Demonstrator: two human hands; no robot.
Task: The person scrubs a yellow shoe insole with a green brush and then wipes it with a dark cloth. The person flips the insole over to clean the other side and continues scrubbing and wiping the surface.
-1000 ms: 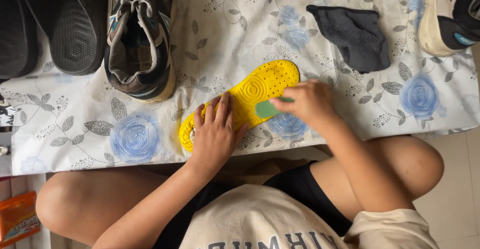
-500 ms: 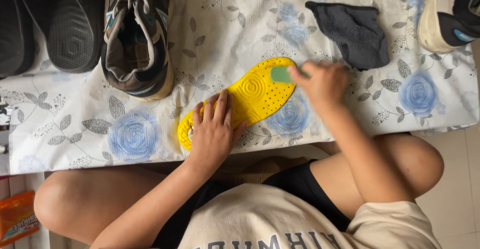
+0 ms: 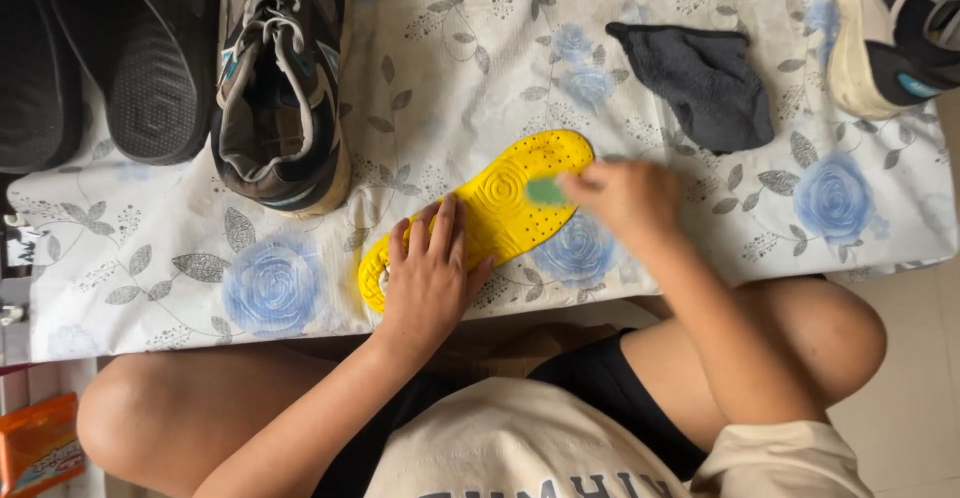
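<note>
Head view: yellow insole lay flat on table, heel end pinned under left hand, fingers spread. Right hand, blurred, pinched small green pad against toe half. Insole judged light, thin, flexible, liable to slide; best held flat at heel.

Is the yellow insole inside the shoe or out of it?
Out. The yellow insole lies flat on the tablecloth, beside the shoe, under the left hand.
</note>
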